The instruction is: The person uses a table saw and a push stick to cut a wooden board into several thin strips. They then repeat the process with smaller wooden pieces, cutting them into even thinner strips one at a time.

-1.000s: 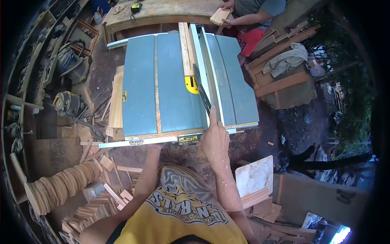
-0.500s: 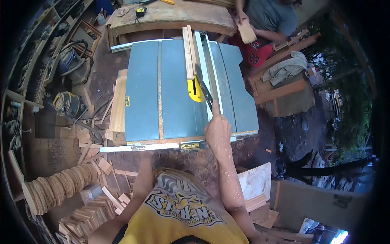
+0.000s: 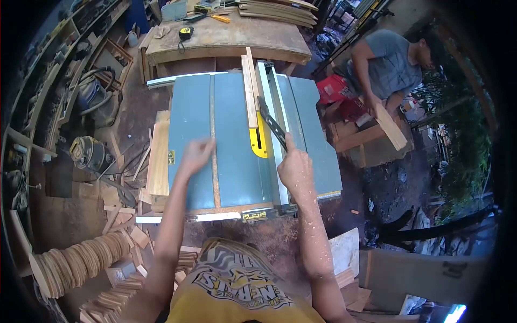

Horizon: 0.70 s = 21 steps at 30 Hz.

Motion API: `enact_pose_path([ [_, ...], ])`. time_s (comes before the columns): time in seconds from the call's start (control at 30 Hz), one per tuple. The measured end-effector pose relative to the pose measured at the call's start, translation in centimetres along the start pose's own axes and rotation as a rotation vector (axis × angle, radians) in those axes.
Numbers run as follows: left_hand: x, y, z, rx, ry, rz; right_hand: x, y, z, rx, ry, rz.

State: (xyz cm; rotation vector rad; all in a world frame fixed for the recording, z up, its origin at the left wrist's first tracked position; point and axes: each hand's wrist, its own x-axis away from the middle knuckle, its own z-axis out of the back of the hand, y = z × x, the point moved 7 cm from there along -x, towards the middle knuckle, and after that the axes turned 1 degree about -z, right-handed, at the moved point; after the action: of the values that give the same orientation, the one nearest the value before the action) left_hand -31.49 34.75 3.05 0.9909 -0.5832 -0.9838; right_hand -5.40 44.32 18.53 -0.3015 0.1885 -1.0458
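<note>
My right hand (image 3: 296, 169) is closed around a black push stick (image 3: 273, 124), index finger stretched along it. The stick's far end touches or nearly touches the wooden strips beside the white fence (image 3: 276, 145). Two narrow strips lie side by side on the blue-grey table saw (image 3: 194, 118): a nearer wood strip (image 3: 248, 97) and a longer wood strip (image 3: 253, 75). The nearer one ends over the yellow throat plate (image 3: 259, 144). The blade cannot be made out. My left hand (image 3: 196, 157) hovers over the table's left part, fingers bent and blurred, with nothing visible in them.
Behind the saw is a wooden workbench (image 3: 226, 40) with a tape measure (image 3: 186, 34) and stacked boards (image 3: 277, 12). At right another person (image 3: 388, 59) holds wood pieces (image 3: 389, 125). A shop vacuum (image 3: 89, 153) and wood offcuts (image 3: 141, 237) lie at left.
My left hand has come up from below the table's front edge to above its surface. The view has tilted up. The other person has turned and moved their wood pieces lower.
</note>
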Motion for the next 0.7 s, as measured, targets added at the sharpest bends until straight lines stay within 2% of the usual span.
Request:
enact_pose_path([
  [0.07, -10.7, -0.3, -0.7, -0.087, 0.279, -0.18, -0.2, -0.4, 0.2, -0.005, 0.023, -0.015],
  [0.1, -16.0, -1.1, -1.4, -0.089, 0.32, -0.161, -0.4, -0.4, 0.4, -0.003, 0.04, -0.024],
  [0.17, -24.2, -1.1, -1.8, -0.111, 0.254, 0.043, -0.5, -0.8, 0.6, -0.021, 0.045, -0.035],
  [0.27, -34.2, 1.1, -4.4, -0.402, 0.178, 0.152, -1.3, -1.1, 1.2, -0.024, 0.033, -0.057],
  [0.4, -43.0, -3.0, -9.0, -0.469, -0.046, 0.3, -2.0, -1.4, 1.3, -0.014, -0.03, -0.088],
  [0.43, -44.2, -4.0, -10.0, -0.379, -0.08, 0.35, -2.6, -1.4, 1.3, -0.004, -0.077, -0.107],
  [0.5, -45.7, -5.0, -11.0, -0.341, -0.027, 0.324, -3.3, -1.5, 1.0, 0.003, -0.183, -0.151],
  [0.57, -48.6, -7.6, -10.6, -0.181, 0.067, 0.266, -4.5, -1.7, 0.8, -0.009, -0.172, -0.137],
  [0.6, -47.6, -7.3, -8.3, -0.097, 0.24, 0.333, -5.4, -1.7, 0.5, -0.025, -0.154, -0.121],
  [0.63, -47.7, -9.1, -6.6, 0.066, 0.343, 0.367, -6.6, -1.9, 0.2, -0.044, -0.125, -0.094],
  [0.67, -48.4, -11.1, -5.2, 0.385, 0.287, 0.398, -7.9, -2.0, 0.1, -0.053, -0.113, -0.099],
  [0.7, -48.0, -12.4, -2.8, 0.636, 0.37, 0.447, -9.0, -2.1, 0.1, -0.06, -0.087, -0.086],
])
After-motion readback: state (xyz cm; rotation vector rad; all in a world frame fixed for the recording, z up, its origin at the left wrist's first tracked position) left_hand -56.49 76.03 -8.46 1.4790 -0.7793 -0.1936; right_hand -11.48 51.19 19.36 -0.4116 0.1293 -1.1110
